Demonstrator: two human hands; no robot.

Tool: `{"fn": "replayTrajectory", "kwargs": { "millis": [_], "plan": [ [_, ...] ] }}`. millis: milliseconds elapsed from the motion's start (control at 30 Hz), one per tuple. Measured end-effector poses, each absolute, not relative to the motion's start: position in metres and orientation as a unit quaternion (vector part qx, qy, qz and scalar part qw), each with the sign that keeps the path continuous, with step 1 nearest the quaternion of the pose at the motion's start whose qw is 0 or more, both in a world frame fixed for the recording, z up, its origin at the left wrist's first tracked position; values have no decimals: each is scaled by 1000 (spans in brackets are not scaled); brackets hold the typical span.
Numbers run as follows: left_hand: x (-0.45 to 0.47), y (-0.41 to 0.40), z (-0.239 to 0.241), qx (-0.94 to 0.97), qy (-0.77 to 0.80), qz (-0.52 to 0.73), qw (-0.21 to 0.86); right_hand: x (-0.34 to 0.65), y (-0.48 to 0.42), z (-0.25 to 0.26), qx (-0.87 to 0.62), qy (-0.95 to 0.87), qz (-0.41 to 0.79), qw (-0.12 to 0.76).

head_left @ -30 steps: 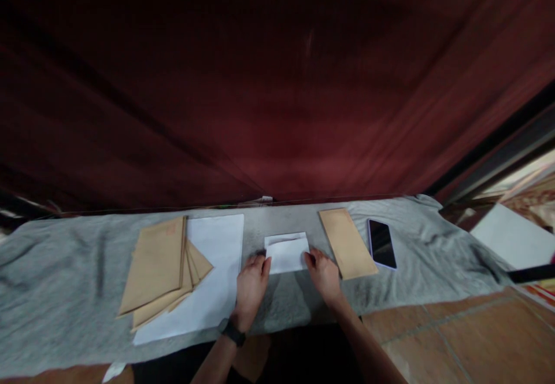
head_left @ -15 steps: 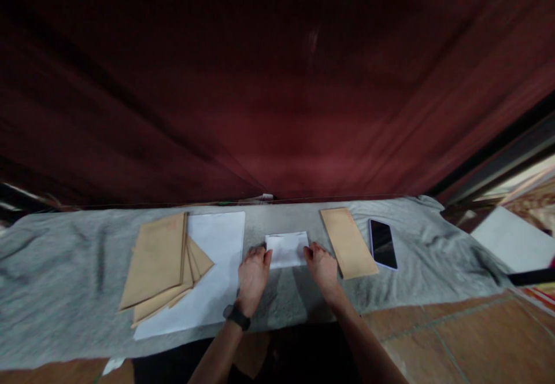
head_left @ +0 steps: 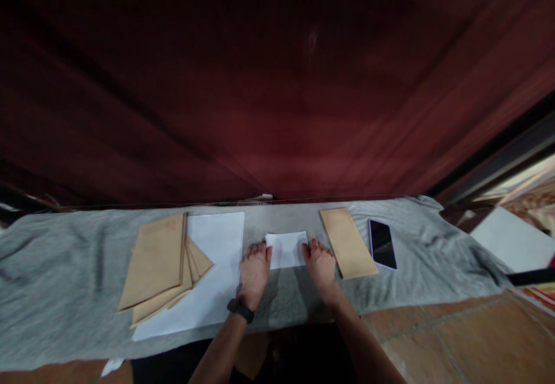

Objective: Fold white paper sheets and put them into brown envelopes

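Note:
A small folded sheet of white paper [head_left: 287, 250] lies low over the grey cloth, between my two hands. My left hand [head_left: 255, 269], with a dark watch on the wrist, grips its left edge, thumb on top and fingers curled beneath or beside it. On the opposite edge my right hand [head_left: 319, 265] holds the paper in the same way, thumb over the top. The undersides of both grips are hidden. Just beyond my right hand lies a brown envelope [head_left: 349, 244], flat and slightly slanted.
Left of my hands, several fanned brown envelopes [head_left: 156, 259] partly cover a stack of large white paper [head_left: 221, 257]. A phone [head_left: 382, 244] with a pale purple edge lies right of the single envelope. Grey cloth [head_left: 69, 291] spreads underneath, bounded behind by a dark red surface [head_left: 277, 141].
The folded paper's far edge now looks flatter and straighter, where creased flaps showed before. My right thumb has shifted slightly inward over the paper; both hands otherwise stay in place.

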State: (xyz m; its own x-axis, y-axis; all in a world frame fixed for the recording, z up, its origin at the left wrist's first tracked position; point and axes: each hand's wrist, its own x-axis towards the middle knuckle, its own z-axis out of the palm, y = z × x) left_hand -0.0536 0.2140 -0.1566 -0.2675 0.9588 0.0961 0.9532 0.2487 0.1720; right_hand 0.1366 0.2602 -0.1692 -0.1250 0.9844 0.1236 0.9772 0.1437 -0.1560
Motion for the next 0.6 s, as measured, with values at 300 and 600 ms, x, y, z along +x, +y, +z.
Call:
{"fn": "replayTrajectory", "kwargs": {
  "millis": [300,600],
  "plan": [
    [-52,213,-158,594,795,118,29,139,257,-177,-646,-752,15,130],
    [-51,214,-155,584,804,108,19,102,244,-159,-523,-816,83,233]
  ]
}}
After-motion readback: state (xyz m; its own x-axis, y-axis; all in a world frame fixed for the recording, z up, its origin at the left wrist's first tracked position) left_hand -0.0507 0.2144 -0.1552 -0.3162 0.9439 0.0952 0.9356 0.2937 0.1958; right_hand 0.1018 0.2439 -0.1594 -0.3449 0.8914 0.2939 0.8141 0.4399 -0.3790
